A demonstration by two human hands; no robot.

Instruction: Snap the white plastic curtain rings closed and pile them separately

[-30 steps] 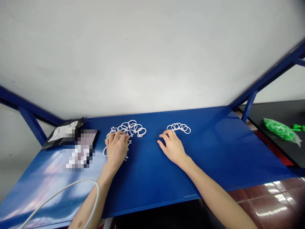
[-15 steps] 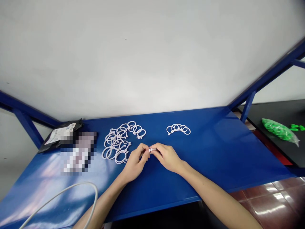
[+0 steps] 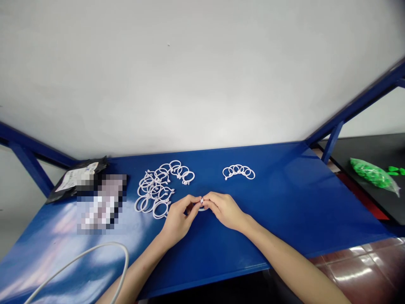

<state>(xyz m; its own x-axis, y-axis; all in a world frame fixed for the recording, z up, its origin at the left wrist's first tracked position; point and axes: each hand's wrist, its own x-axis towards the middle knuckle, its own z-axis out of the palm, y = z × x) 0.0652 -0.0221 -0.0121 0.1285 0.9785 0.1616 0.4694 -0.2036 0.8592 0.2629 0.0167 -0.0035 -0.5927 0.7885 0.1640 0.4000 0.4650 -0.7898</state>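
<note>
Over the middle of the blue table, my left hand [image 3: 177, 217] and my right hand [image 3: 226, 210] meet fingertip to fingertip. Both pinch one white plastic ring [image 3: 203, 208], which looks like a curtain ring. Its small clasp end shows between the fingertips; most of the loop is hidden by my fingers. Left of my hands lies a loose pile of several similar white rings [image 3: 160, 208], many overlapping. Farther back on the right, several more white rings [image 3: 239, 171] lie overlapped in a curved row.
A black package with a white label [image 3: 77, 175] and a pixelated packet [image 3: 109, 198] lie at the table's left. A white cable [image 3: 82, 254] loops across the front left. On a dark surface at right sits a clear bag of green pieces [image 3: 373, 173]. A pale wall [image 3: 202, 76] stands behind.
My fingertips have come closer together around the ring's clasp, and part of its loop now shows below them. The view has shifted slightly. The piles look the same.
</note>
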